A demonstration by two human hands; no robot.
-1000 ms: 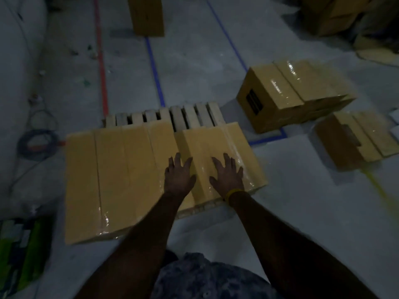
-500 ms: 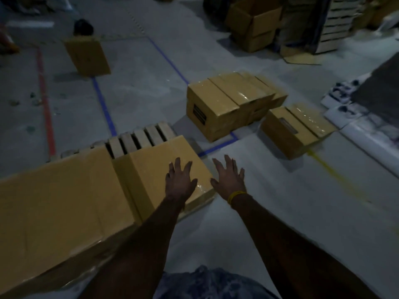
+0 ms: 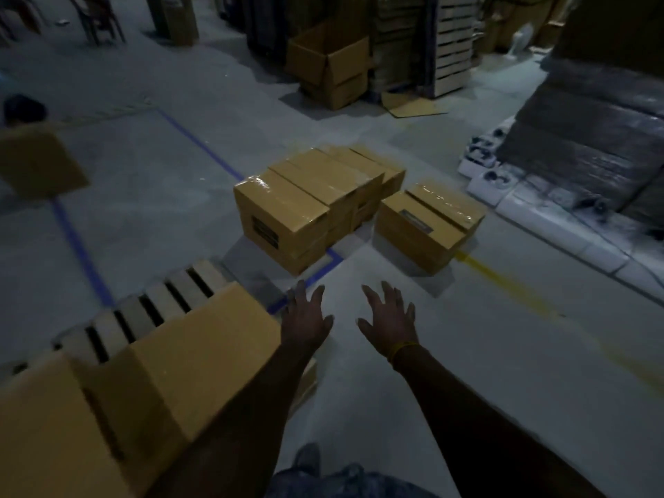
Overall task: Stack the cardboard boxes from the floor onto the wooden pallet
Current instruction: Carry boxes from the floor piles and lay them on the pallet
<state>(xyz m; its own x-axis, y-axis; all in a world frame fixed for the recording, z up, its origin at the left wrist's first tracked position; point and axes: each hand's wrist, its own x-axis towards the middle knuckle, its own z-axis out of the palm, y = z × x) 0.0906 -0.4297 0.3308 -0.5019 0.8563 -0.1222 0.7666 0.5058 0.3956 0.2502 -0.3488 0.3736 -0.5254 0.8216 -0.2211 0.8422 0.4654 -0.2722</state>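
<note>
The wooden pallet [image 3: 169, 300] lies at the lower left, its bare slats showing at the far end. Taped cardboard boxes [image 3: 187, 368] sit on its near part. My left hand [image 3: 305, 318] hovers just past the right corner of the nearest pallet box, fingers spread, holding nothing. My right hand [image 3: 390, 316], with a yellow band at the wrist, is spread over bare floor beside it. Ahead on the floor stands a cluster of taped boxes [image 3: 309, 206], and a separate box [image 3: 427, 228] sits to its right.
Blue tape lines [image 3: 77, 242] and a yellow line [image 3: 503, 282] mark the concrete floor. An open carton [image 3: 328, 66] stands at the back. A wrapped dark stack [image 3: 589, 138] and white trays [image 3: 560, 217] fill the right. Another box [image 3: 36, 163] is at the far left.
Both hands have lifted off the pallet box and now reach out over the floor. My view has swung up and right, towards the boxes on the floor.
</note>
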